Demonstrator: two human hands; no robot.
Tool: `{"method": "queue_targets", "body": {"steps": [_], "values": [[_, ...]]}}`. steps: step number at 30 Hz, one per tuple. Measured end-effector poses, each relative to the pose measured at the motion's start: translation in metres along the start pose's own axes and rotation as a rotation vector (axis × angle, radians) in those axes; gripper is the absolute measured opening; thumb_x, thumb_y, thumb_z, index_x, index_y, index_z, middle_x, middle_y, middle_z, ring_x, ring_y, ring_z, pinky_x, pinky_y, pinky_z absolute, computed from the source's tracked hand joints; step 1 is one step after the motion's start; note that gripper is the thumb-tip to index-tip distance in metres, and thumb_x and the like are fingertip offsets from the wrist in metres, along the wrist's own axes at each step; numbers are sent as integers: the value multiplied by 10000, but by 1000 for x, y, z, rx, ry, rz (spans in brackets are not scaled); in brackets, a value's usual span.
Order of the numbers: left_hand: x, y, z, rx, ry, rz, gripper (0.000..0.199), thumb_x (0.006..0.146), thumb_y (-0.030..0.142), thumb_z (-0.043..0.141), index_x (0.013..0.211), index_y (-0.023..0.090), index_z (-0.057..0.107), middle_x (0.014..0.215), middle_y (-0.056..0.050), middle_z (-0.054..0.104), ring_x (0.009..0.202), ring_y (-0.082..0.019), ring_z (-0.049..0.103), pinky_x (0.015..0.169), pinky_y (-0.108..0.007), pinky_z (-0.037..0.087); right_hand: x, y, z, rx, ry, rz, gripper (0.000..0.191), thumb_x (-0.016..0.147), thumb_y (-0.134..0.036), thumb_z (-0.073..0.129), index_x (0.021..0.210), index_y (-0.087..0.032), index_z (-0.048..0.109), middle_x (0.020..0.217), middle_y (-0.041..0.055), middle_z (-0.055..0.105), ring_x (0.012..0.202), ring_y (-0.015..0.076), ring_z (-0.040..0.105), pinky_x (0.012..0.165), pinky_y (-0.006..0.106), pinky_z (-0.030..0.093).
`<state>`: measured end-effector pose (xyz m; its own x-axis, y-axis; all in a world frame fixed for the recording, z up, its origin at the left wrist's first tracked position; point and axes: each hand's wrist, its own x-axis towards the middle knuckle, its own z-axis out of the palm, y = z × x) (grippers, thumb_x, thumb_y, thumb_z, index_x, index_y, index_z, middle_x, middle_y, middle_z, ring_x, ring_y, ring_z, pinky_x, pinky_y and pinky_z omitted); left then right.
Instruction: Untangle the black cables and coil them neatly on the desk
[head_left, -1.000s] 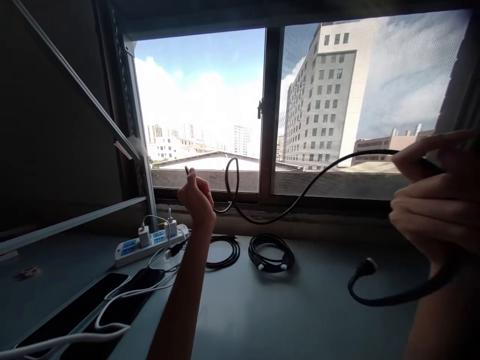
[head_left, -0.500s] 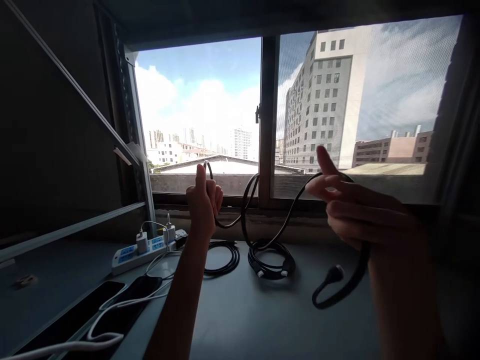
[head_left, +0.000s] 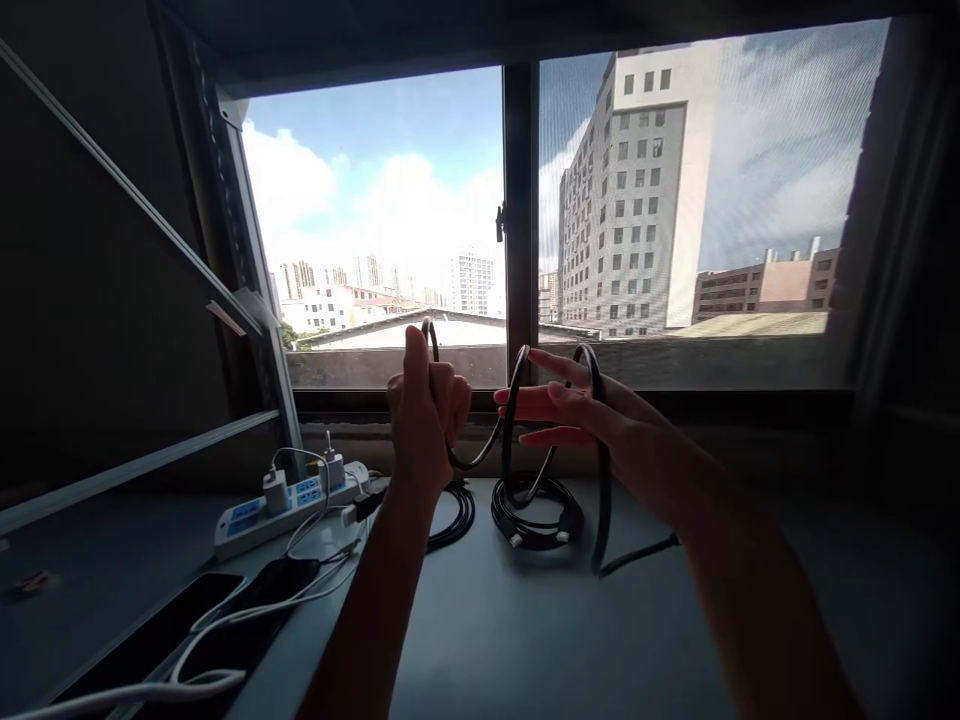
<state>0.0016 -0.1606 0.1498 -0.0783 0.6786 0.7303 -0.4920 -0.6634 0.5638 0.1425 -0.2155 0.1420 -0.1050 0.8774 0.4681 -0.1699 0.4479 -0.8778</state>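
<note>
My left hand (head_left: 427,410) is closed in a fist around a black cable (head_left: 603,500), thumb on top. A short loop of the cable rises behind the thumb. A black plug with a pale flat end (head_left: 360,510) shows beside my left forearm; whether it belongs to this cable I cannot tell. Hanging loops stretch rightward from the fist. My right hand (head_left: 592,405) has its fingers stretched out to the left among these loops, one fingertip touching a loop. Another loop drapes across the hand, and the cable's far end (head_left: 671,542) dangles near the right wrist.
On the grey desk (head_left: 510,640) lie a coiled black cable with two plugs (head_left: 536,510) and another coil (head_left: 454,515) behind my left arm. A power strip (head_left: 240,525) with white chargers, white cables (head_left: 262,605) and dark phone-like slabs (head_left: 150,630) occupy the left. A window frame (head_left: 521,230) stands behind.
My right hand has moved left toward the left hand, its fingers now reaching into the loops. A second loop now hangs over it. The cable's loose end has swung up to the right.
</note>
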Motion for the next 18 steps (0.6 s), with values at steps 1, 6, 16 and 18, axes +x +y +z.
{"method": "queue_targets", "body": {"steps": [1,6,16,18], "values": [[-2,-3,2,9,-29,-21,650,877,474,403,354,170,164,299,45,122,256,-33,161,291,-236,88,1,1,2,32,-3,-11,452,800,-324,599,1231,-215,514,984,57,669,968,218,609,817,370,513],[-10,-19,11,108,-256,-77,676,814,585,426,314,176,224,295,29,186,277,-43,197,299,-253,82,4,5,5,126,26,-158,191,810,-381,592,883,-216,655,972,35,662,953,185,600,859,340,470],[-23,-37,19,416,-421,-51,664,763,684,375,392,168,182,385,42,150,368,-31,130,373,-262,81,6,-1,-2,-79,50,-210,273,733,-428,668,758,-183,550,706,-17,552,700,109,549,623,201,445],[-24,-36,19,410,-422,-53,654,787,671,347,398,171,185,383,42,159,367,-31,133,374,-256,94,4,-2,-5,-169,69,-191,293,738,-446,659,801,-181,550,735,-8,571,724,118,566,632,205,453]]}}
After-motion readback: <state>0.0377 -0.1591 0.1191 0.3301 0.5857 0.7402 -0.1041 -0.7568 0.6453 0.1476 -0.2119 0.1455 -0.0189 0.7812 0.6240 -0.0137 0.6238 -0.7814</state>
